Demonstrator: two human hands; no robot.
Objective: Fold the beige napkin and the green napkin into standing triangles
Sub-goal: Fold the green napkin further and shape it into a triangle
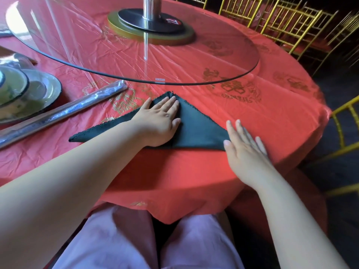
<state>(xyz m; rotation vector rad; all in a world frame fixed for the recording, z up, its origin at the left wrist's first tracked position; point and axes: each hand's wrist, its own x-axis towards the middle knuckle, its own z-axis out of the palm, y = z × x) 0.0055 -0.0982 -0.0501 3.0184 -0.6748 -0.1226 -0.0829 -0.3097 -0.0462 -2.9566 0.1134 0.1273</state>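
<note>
The green napkin lies flat as a triangle on the red tablecloth, close to its near edge. My left hand presses the napkin's middle with straight fingers (tips toward the apex), grasping nothing; my right hand is spread flat at its right corner, contact unclear.

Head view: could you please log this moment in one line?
dark green cloth napkin: flat triangle, red tablecloth | left hand: pressing it | right hand: open, right corner
</note>
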